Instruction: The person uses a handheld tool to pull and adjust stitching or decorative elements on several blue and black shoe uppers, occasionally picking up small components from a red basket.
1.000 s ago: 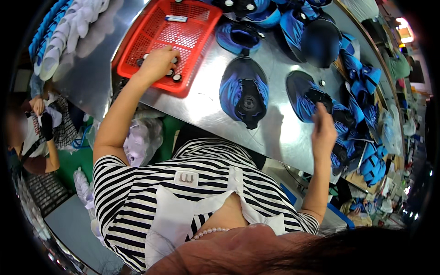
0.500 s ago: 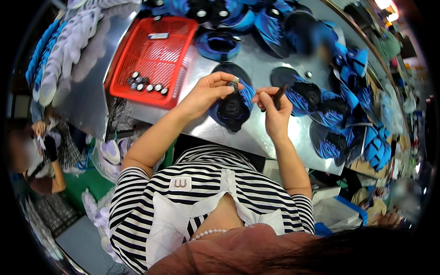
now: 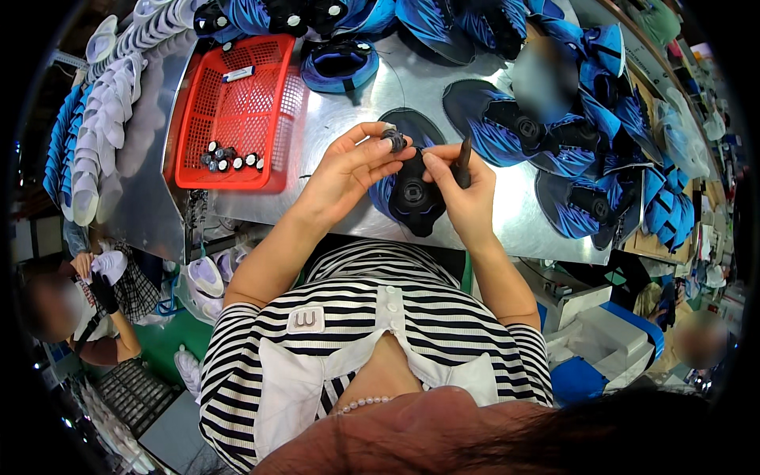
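My left hand point(image 3: 342, 170) pinches a small round black dial point(image 3: 393, 140) between thumb and fingertips, above a blue-and-black shoe upper point(image 3: 413, 192) lying on the metal table. My right hand point(image 3: 465, 190) is closed around a dark, slim, pointed tool point(image 3: 464, 162) that stands up from the grip; its exact kind I cannot make out. The right thumb and index fingertips pinch together close to the dial, and whatever thin thing is between them is too small to tell. On the upper sits a round black base piece, nearer to me than the dial.
To the left stands a red plastic basket point(image 3: 273, 119) with several small black-and-white dials point(image 3: 229, 157) and a white tube-like piece point(image 3: 237, 74). More blue uppers point(image 3: 507, 127) cover the right and far side of the metal table point(image 3: 332, 214). White shoe parts point(image 3: 103, 119) are stacked far left. A co-worker sits at lower left.
My hands have come closer together, with the right fingertips now near the dial. The left hand has tilted the dial. The view has shifted, so the basket appears further left.
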The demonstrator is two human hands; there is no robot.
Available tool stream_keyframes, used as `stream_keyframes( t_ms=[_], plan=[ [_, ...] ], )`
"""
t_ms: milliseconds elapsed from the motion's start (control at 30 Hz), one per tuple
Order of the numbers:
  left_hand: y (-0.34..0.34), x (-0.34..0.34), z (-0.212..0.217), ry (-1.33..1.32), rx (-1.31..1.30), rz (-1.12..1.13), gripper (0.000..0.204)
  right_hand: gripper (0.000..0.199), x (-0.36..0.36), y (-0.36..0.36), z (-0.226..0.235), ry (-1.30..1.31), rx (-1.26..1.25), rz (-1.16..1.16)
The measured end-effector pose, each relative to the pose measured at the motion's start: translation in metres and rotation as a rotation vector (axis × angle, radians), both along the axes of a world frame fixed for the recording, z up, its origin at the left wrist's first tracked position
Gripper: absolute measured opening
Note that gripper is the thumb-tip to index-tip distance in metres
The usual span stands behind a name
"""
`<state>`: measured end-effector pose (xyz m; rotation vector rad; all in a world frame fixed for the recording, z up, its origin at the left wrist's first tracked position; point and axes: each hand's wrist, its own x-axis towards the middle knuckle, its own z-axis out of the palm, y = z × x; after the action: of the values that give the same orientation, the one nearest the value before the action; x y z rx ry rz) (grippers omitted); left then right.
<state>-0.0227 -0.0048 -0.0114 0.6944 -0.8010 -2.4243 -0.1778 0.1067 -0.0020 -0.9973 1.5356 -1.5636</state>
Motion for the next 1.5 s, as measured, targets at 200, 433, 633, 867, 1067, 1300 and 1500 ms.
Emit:
stream_keyframes(
  t_ms=[200, 433, 633, 867, 1067, 1300, 1500],
  plan=[
    [0.006, -0.007, -0.002, -0.048, -0.104, 0.014, 0.028, 0.022, -0.004, -0.002, -0.011, -0.092, -0.022, 0.037],
    [0.007, -0.01, -0.006, -0.049, -0.117, 0.0, 0.025, 0.025, -0.009, -0.004, -0.01, -0.09, 0.028, 0.138],
    [0.005, -0.01, -0.008, -0.028, -0.123, 0.008, 0.025, 0.03, -0.012, -0.006, -0.008, -0.199, 0.099, 0.18],
    [0.005, -0.01, -0.006, -0.048, -0.181, -0.022, 0.025, 0.03, -0.014, -0.009, -0.011, -0.225, 0.15, 0.181],
    [0.002, -0.009, -0.009, -0.087, -0.305, -0.098, 0.024, 0.03, -0.017, -0.01, -0.005, -0.184, 0.207, 0.215],
    [-0.003, -0.008, -0.008, -0.326, -0.769, -0.212, 0.032, 0.027, -0.016, -0.006, -0.004, 0.292, 0.104, 0.207],
    [0.01, 0.019, 0.013, -0.471, -1.765, -0.033, 0.051, 0.022, -0.023, -0.006, -0.014, 0.197, -0.008, -0.021]
  ],
)
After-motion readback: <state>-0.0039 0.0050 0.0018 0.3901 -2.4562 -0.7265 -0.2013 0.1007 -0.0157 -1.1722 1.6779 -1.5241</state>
